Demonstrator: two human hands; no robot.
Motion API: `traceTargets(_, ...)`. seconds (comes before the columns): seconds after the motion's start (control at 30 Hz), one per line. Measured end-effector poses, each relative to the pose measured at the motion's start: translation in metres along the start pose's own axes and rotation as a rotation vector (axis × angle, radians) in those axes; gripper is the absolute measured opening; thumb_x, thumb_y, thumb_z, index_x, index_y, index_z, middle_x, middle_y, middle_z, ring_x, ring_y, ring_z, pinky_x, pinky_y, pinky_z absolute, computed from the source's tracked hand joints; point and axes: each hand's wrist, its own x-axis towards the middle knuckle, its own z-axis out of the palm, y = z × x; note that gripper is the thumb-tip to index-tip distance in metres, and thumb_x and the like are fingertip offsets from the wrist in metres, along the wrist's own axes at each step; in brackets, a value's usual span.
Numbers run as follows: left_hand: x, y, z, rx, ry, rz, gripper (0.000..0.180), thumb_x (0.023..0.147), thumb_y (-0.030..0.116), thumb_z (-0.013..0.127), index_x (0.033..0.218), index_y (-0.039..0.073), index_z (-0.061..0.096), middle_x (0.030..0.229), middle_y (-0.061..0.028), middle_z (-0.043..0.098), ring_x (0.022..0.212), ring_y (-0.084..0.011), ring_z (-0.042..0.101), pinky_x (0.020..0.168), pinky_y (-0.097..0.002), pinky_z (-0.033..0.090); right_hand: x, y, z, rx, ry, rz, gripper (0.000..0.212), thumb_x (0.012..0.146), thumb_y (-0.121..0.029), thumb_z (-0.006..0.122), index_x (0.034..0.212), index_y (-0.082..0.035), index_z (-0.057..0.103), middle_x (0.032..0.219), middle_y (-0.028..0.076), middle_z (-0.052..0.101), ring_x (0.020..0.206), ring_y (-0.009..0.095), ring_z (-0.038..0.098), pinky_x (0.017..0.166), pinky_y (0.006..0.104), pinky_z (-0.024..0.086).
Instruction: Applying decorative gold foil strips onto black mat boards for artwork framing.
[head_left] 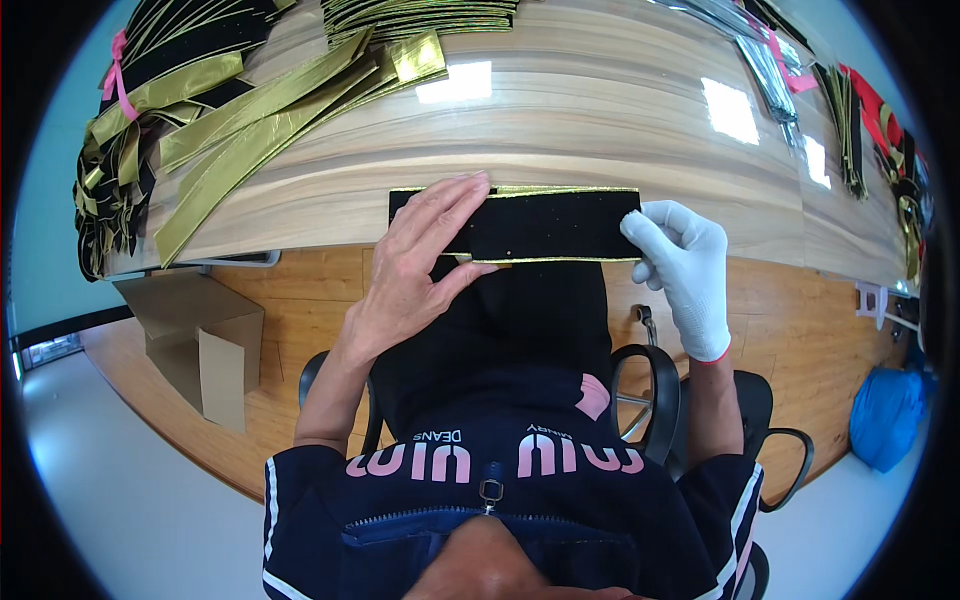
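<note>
A wide black ribbon with thin gold edges lies folded into a flat band across the table's near edge. My bare left hand grips its left part, fingers laid over the top and thumb at the lower edge. In a white knit glove, my right hand pinches the right end between thumb and fingers. A sliver of gold shows along the upper edge, where the layers do not quite line up. The underside of the band is hidden.
Shiny gold ribbon strips lie at the left, beside a bundle of black-and-gold ribbons tied in pink. A stack of gold-edged strips sits at the back. Silver strips lie far right. A cardboard box stands on the floor.
</note>
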Motion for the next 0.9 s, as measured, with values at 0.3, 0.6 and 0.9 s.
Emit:
traceTargets(0.3, 0.000, 0.001, -0.001, -0.008, -0.009, -0.014, 0.084, 0.074, 0.016, 0.091, 0.150, 0.004, 0.057, 0.151, -0.0138, 0.060, 0.139, -0.0343, 0.056, 0.117, -0.0444, 0.044, 0.012, -0.022, -0.004, -0.087, -0.065, -0.050, 0.024, 0.099, -0.023, 0.073, 0.099, 0.000, 0.076, 0.066, -0.004, 0.061, 0.050, 0.002, 0.055, 0.046, 0.0189, 0.037)
traceTargets(0.6, 0.003, 0.002, -0.002, -0.049, -0.009, 0.004, 0.081, 0.077, 0.017, 0.089, 0.150, 0.004, 0.057, 0.152, -0.0137, 0.060, 0.139, -0.0348, 0.056, 0.118, -0.0448, 0.043, 0.025, -0.011, -0.002, -0.110, -0.054, -0.114, 0.028, 0.101, -0.025, 0.072, 0.085, -0.002, 0.072, 0.062, -0.005, 0.055, 0.048, 0.002, 0.049, 0.045, 0.0200, 0.034)
traceTargets(0.9, 0.003, 0.001, 0.004, -0.012, 0.020, -0.009, 0.078, 0.078, 0.022, 0.089, 0.148, 0.005, 0.059, 0.151, -0.0128, 0.060, 0.138, -0.0334, 0.057, 0.116, -0.0442, 0.044, 0.021, -0.006, 0.004, -0.067, -0.008, -0.170, 0.028, 0.102, -0.024, 0.071, 0.088, 0.000, 0.072, 0.063, -0.004, 0.057, 0.050, 0.002, 0.051, 0.045, 0.0198, 0.034)
